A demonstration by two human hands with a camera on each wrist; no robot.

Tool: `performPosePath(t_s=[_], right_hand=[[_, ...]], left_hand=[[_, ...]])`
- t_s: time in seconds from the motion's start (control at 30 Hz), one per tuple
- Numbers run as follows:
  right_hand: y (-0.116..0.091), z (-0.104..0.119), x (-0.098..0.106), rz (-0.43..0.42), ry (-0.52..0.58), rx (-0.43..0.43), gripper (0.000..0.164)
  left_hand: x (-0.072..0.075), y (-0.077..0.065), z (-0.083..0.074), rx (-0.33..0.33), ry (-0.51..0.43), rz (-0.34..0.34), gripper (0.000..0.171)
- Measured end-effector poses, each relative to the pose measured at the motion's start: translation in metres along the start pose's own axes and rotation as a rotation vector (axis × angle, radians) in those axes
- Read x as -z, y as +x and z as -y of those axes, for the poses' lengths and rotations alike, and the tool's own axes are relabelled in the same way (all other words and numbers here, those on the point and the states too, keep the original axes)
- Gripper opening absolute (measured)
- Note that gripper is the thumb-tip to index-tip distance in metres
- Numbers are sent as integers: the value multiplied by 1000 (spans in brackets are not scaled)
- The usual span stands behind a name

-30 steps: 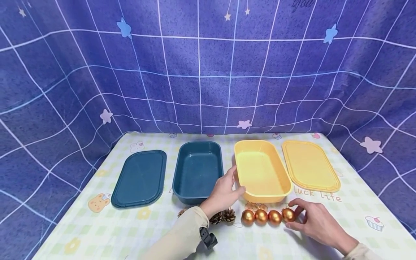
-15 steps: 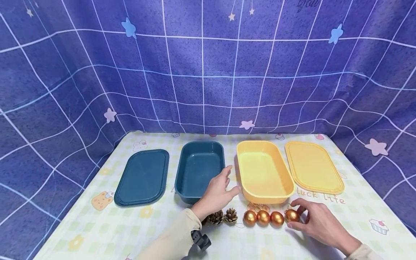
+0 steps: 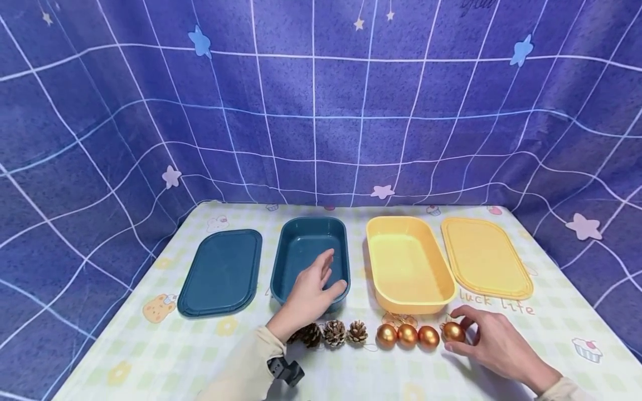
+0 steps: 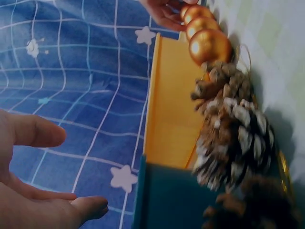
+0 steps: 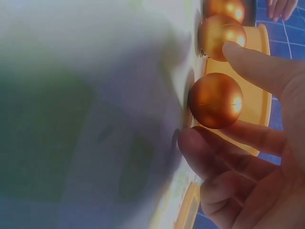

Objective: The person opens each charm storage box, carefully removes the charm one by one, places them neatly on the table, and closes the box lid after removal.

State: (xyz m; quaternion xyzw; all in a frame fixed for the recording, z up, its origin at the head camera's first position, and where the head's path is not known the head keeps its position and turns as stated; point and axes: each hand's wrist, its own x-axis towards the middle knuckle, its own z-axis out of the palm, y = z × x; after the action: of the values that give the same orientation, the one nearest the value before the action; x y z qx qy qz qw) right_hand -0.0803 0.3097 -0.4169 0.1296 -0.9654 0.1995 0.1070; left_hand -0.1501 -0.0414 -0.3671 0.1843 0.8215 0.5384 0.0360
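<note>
My left hand [image 3: 303, 292] hovers over the near end of a dark blue box [image 3: 308, 234], fingers extended, thumb apart and nothing held. Below its wrist, several pine cones [image 3: 334, 333] stand in a row, one partly hidden by the sleeve. My right hand [image 3: 496, 342] is at the rightmost copper-coloured ball ornament [image 3: 453, 332], thumb and fingers parted around it. In the right wrist view, a gap shows between the thumb and this ball [image 5: 217, 101], while a finger is right at its lower edge. The other copper balls [image 3: 407, 336] sit in line to its left.
A yellow box [image 3: 401, 223] is right of the blue box, and its yellow lid [image 3: 486, 256] lies beside it. The dark blue lid [image 3: 220, 273] lies at the left. A blue curtain [image 3: 321, 139] hangs behind the tablecloth-covered table [image 3: 165, 356].
My left hand has moved left from the yellow box's edge to above the blue box, uncovering more pine cones. The rightmost ball has shifted slightly right, away from its neighbour, with my right hand beside it.
</note>
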Motion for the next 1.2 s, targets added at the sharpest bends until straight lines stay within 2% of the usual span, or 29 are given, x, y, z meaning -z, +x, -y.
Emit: performPosePath(t_s=[0.33,0.67,0.87,0.97,1.03,1.2], right_hand=[[4,1,4,0,-6,23,48],[11,15,22,40,-31,16,48],[18,29,31,-3,-26,96,40],[21,38,30,-37,26,147,33],[24,45,29,-45,100,158,29],[40,71,23,-9,357,96,24]], left_hand=[[30,-14,4,45,-52,-52,72],[58,-26,12,76,-58,-86,71],[77,-39,21,110,-46,-164,70],[85,-44,25,116,-56,-191,68],[89,-47,29,109,-57,-204,65],[102,-49,38,99,-51,-247,58]])
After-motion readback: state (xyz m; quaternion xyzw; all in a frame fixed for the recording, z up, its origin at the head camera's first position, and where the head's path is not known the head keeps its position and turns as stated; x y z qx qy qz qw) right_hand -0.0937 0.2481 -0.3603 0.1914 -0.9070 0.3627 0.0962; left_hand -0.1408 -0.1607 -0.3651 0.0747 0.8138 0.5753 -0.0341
